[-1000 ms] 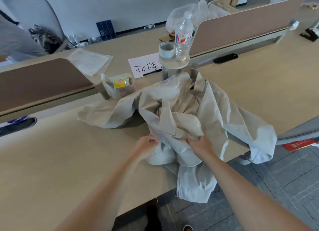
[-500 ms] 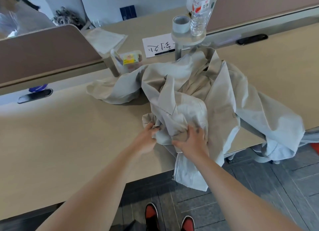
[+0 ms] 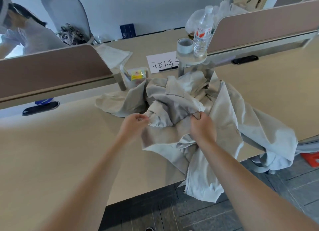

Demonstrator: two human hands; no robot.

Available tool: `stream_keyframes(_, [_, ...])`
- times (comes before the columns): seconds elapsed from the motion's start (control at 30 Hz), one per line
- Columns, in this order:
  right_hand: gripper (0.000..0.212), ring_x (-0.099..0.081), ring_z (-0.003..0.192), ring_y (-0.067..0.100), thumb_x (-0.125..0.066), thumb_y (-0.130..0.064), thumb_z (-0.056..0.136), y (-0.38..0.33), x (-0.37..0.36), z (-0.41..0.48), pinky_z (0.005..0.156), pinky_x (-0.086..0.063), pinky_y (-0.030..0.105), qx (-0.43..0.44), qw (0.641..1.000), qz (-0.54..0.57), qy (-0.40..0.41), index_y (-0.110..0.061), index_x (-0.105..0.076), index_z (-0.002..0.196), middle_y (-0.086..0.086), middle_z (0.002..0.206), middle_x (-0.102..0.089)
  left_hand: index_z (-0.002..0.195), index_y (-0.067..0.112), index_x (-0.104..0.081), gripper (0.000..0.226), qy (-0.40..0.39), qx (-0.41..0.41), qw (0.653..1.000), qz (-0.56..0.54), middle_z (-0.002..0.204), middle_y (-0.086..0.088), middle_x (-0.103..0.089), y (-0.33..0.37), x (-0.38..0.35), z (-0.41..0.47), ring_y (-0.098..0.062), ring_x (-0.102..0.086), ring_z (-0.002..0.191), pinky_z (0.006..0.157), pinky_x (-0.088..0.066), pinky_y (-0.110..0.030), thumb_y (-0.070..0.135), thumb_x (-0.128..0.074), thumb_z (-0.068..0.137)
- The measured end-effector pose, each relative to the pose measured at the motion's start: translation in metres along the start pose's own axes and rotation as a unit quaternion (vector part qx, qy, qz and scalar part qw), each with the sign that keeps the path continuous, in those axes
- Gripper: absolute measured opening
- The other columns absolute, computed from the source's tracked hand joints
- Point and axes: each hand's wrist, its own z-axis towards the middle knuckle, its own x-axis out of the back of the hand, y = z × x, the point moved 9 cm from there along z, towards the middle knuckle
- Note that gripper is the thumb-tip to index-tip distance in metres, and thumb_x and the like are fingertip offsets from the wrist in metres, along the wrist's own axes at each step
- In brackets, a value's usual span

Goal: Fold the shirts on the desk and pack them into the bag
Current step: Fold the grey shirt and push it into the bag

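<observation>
The left hand (image 3: pixel 133 125) has its fingers curled in a pinch at a bunched edge of a pale beige shirt (image 3: pixel 224 113). The right hand (image 3: pixel 202 128) is clenched round a fold near the middle of the heap. The shirt lies crumpled on the desk (image 3: pixel 51 153), with one end hanging over the near edge and another slumping off to the right. I judge this to be the sorting-out step: finding the garment's edges so it can be spread, with no fold made yet. The next move calls for lifting it open and laying it flat on the bare wood to the left, away from the clutter behind.

Along the back stand a brown partition (image 3: pixel 51 71), a flat clear plastic bag (image 3: pixel 114 55) that may be the one for packing, a clear organiser (image 3: pixel 136 75) and a handwritten sheet (image 3: pixel 160 64). A small round shelf (image 3: pixel 191 58) bears a tape roll (image 3: pixel 185 45) and a water bottle (image 3: pixel 202 35). An office chair (image 3: pixel 69 14) stands beyond, against a pale wall.
</observation>
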Motion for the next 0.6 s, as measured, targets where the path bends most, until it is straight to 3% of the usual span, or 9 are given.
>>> stream_keyframes(0.1, [0.027,-0.058,0.082,0.027,-0.042,-0.033,0.099,-0.021,0.008,-0.010,0.066,-0.042,0.036,-0.003,0.999,-0.024,0.044,-0.017,-0.063,0.099,0.000,0.091,-0.064,0.079,0.023,-0.068,0.017,0.007,0.028,0.995,-0.093,0.070,0.003,-0.063,-0.004,0.033,0.001,-0.016,-0.054,0.067,0.063,-0.043,-0.029,0.009,-0.068,0.087])
stream_keyframes(0.2, [0.031,-0.059,0.086,0.029,-0.041,-0.030,0.098,-0.039,0.011,-0.017,0.066,-0.041,0.035,-0.013,0.997,-0.010,0.072,-0.011,-0.064,0.104,0.004,0.096,-0.066,0.080,0.019,-0.067,0.017,-0.012,0.072,0.992,-0.098,0.070,-0.003,-0.060,-0.019,0.050,-0.003,-0.017,-0.050,0.060,0.055,-0.041,-0.027,0.005,-0.066,0.089])
stream_keyframes(0.33, [0.041,-0.059,0.104,0.037,-0.037,-0.020,0.094,-0.066,-0.014,-0.030,0.083,-0.047,0.038,-0.021,0.998,-0.024,0.057,-0.001,-0.059,0.123,0.017,0.115,-0.066,0.074,0.008,-0.063,0.019,-0.087,0.080,0.989,0.090,0.065,-0.005,-0.056,-0.048,0.053,-0.014,-0.022,-0.050,0.061,0.055,-0.035,-0.028,0.000,-0.053,0.087])
stream_keyframes(0.4, [0.040,-0.058,0.110,0.037,-0.037,-0.017,0.098,-0.066,-0.052,-0.047,0.081,-0.042,0.035,-0.048,0.998,-0.034,-0.019,-0.002,-0.054,0.131,0.017,0.124,-0.061,0.067,0.011,-0.053,0.026,-0.096,0.066,0.980,0.161,0.066,-0.003,-0.050,-0.054,0.051,-0.018,-0.022,-0.050,0.066,0.054,-0.037,-0.026,0.006,-0.051,0.092])
stream_keyframes(0.47, [0.036,-0.059,0.110,0.035,-0.040,-0.023,0.099,-0.056,-0.102,-0.069,0.083,-0.045,0.037,-0.065,0.988,-0.033,-0.136,-0.007,-0.055,0.128,0.014,0.124,-0.061,0.078,0.019,-0.058,0.022,-0.079,0.052,0.985,0.144,0.078,-0.001,-0.057,-0.054,0.050,-0.017,-0.021,-0.057,0.076,0.069,-0.053,-0.033,0.015,-0.050,0.098])
stream_keyframes(0.53, [0.033,-0.061,0.098,0.028,-0.049,-0.028,0.094,-0.035,-0.144,-0.092,0.086,-0.055,0.043,-0.089,0.963,-0.013,-0.256,-0.006,-0.062,0.115,0.010,0.108,-0.064,0.104,0.017,-0.063,0.017,-0.063,0.042,0.992,0.101,0.097,-0.002,-0.062,-0.052,0.044,-0.019,-0.022,-0.058,0.087,0.078,-0.052,-0.036,0.014,-0.047,0.100])
stream_keyframes(0.6, [0.024,-0.057,0.081,0.022,-0.054,-0.025,0.089,-0.018,-0.155,-0.104,0.078,-0.055,0.043,-0.101,0.951,0.014,-0.291,-0.004,-0.064,0.091,0.006,0.085,-0.058,0.114,0.011,-0.064,0.023,-0.075,0.029,0.993,0.090,0.113,-0.004,-0.064,-0.053,0.030,-0.021,-0.021,-0.059,0.093,0.077,-0.046,-0.031,0.015,-0.049,0.097])
